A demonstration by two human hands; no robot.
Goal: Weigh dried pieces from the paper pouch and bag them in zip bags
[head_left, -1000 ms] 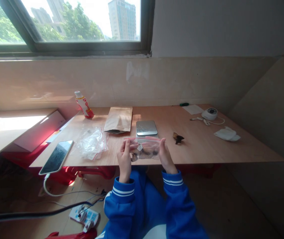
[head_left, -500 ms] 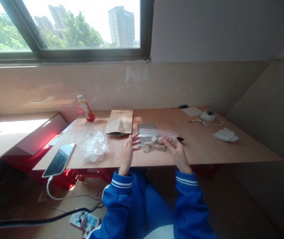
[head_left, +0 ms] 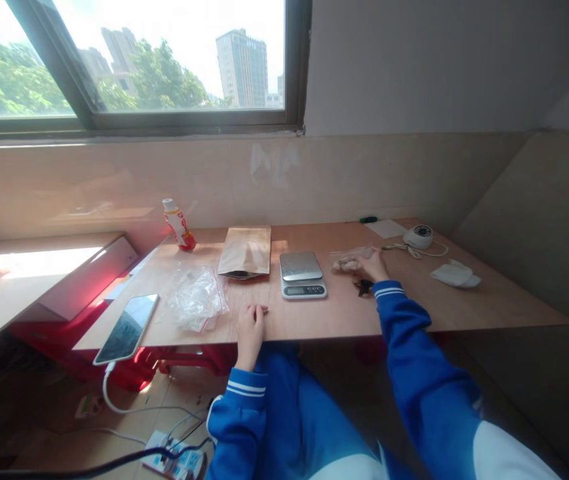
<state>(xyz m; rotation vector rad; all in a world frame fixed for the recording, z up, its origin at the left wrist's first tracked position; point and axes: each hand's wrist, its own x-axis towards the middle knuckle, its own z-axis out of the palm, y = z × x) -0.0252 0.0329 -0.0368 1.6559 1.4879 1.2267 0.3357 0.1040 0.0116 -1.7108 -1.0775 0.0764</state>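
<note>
My right hand (head_left: 374,265) is at the right end of a clear zip bag (head_left: 347,261), its fingers closed on the plastic. Pale brown pieces lie inside the bag, down on the table right of a kitchen scale (head_left: 303,275). The scale has a bare metal plate and a small display at its front. A small black object (head_left: 363,287) sits just below the bag, by my right wrist. My left hand (head_left: 250,330) rests at the table's front edge, fingers curled in with nothing visible in them.
Left of the scale are a brown paper pouch (head_left: 245,252), crumpled clear bags (head_left: 197,300), a bottle (head_left: 179,225) and a phone (head_left: 127,328) on a cable. To the right lie a white camera (head_left: 418,236) with its cord and a white tissue-like item (head_left: 455,273).
The zip bag has gone from between both hands, above the scale, down to the table at the right. My left hand let go of it and drew back; the scale is uncovered.
</note>
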